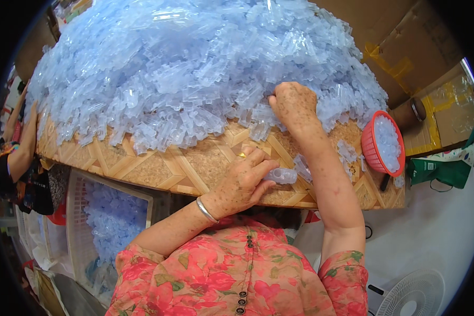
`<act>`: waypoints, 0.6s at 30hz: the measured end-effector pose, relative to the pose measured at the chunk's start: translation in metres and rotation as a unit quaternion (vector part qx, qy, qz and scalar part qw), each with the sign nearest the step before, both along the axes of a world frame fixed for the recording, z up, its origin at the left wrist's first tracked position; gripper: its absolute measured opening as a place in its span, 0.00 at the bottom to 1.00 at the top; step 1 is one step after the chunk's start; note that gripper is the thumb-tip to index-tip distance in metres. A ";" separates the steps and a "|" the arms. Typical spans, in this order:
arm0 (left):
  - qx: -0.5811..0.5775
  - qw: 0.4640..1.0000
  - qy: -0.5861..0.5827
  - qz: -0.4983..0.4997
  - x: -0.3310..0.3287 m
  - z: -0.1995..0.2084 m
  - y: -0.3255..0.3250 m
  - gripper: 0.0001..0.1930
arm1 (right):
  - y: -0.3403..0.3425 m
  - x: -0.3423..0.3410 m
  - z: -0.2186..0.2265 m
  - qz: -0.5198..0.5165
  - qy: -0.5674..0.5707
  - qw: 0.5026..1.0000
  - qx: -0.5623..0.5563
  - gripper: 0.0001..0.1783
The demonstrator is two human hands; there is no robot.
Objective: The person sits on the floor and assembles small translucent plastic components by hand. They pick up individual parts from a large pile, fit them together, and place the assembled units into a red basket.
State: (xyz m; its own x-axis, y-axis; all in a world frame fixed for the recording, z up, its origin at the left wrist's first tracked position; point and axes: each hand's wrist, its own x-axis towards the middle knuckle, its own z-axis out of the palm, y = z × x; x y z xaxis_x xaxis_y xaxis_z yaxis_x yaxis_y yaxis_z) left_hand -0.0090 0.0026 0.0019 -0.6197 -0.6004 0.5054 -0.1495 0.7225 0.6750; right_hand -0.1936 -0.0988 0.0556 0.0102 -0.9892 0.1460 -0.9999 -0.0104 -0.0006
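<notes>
A huge heap of small, clear bluish plastic pieces (pixel 195 68) covers most of the wood-patterned table (pixel 205 163). My left hand (pixel 241 176), with a ring and a silver bangle, is low over the table's near edge. Its fingers are closed around a clear tube-like plastic piece (pixel 283 176), whose end sticks out to the right. My right hand (pixel 296 104) is curled into a fist at the near side of the heap. Whatever is inside its fingers is hidden. A few loose pieces (pixel 302 166) lie on the table below my right wrist.
At the table's right end is a red plastic basket (pixel 371 145) filled with small clear parts. Cardboard boxes (pixel 447 110) stand behind it. Below left is a white crate (pixel 79 221) of bluish pieces. Another person's arm (pixel 23 139) reaches to the heap at far left. A fan (pixel 413 295) stands lower right.
</notes>
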 end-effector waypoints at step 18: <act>0.004 1.000 0.014 0.014 0.002 -0.002 0.001 0.20 | 0.133 -0.035 0.017 -0.020 -0.465 0.885 0.024 0.05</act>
